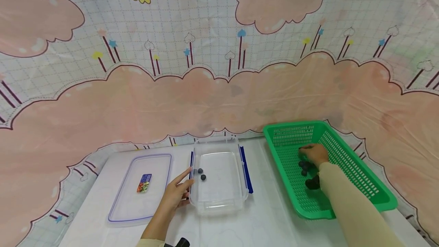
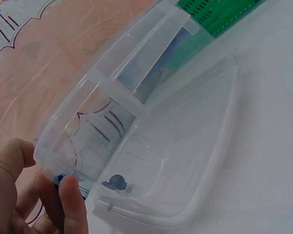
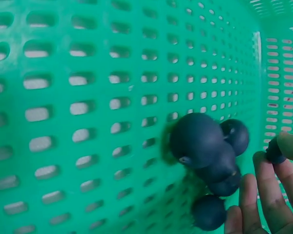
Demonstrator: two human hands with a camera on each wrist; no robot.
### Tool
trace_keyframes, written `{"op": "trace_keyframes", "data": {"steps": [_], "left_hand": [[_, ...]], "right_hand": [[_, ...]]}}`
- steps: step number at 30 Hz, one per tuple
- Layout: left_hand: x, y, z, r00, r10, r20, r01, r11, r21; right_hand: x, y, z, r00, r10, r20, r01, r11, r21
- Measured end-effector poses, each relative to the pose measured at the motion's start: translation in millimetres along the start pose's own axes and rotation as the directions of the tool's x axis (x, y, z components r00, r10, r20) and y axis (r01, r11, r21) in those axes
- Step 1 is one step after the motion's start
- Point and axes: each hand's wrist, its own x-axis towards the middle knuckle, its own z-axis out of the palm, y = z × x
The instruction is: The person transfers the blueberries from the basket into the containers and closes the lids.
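In the head view my left hand (image 1: 175,193) grips the left side of a clear plastic food container (image 1: 221,170) with blue side clips (image 1: 246,170). Its thumb and fingers meet at the container's edge in the left wrist view. Two blueberries (image 1: 203,177) lie on the container floor near that side. Over at the right, my right hand (image 1: 314,153) reaches into a green perforated basket (image 1: 278,163). Between thumb and fingertips it pinches one blueberry (image 3: 274,151). Several more blueberries (image 3: 198,141) sit clustered on the basket floor just beside the fingers.
A clear lid (image 1: 125,201) with a purple-blue rim and a colourful label (image 1: 144,183) lies flat to the left of the container. White cloth covers the table (image 1: 267,205). A patterned curtain (image 1: 205,102) hangs right behind the table's back edge.
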Motion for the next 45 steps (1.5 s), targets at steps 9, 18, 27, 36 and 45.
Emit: {"op": "trace_keyframes", "data": {"steps": [9,18,27,36,45], "left_hand": [[0.6,-0.1,-2.2,1.000,0.004,0.005,-0.004,1.000,0.003],[0.4,-0.5,-1.6,1.000,0.000,0.004,0.000,1.000,-0.001],[2.0,-1.5,-0.6,1.000,0.002,0.001,-0.002,1.000,-0.003],[1.1,-2.6,-0.7,1.000,0.004,0.001,-0.004,1.000,-0.001],[1.9,-2.2,-0.3,1.000,0.005,0.003,-0.005,1.000,0.001]], "right_hand": [[4.3,-9.6,-0.2,0.999,-0.038,0.017,0.038,0.999,-0.022],[5.4,-26.4,4.5,0.996,-0.085,0.010,0.085,0.996,0.002],[0.8,-43.9,9.5,0.989,-0.146,0.020,0.146,0.989,0.004],[-3.2,-63.1,13.9,0.981,-0.184,0.052,0.181,0.981,0.063],[-5.2,-77.8,18.7,0.973,-0.223,0.060,0.217,0.971,0.098]]}}
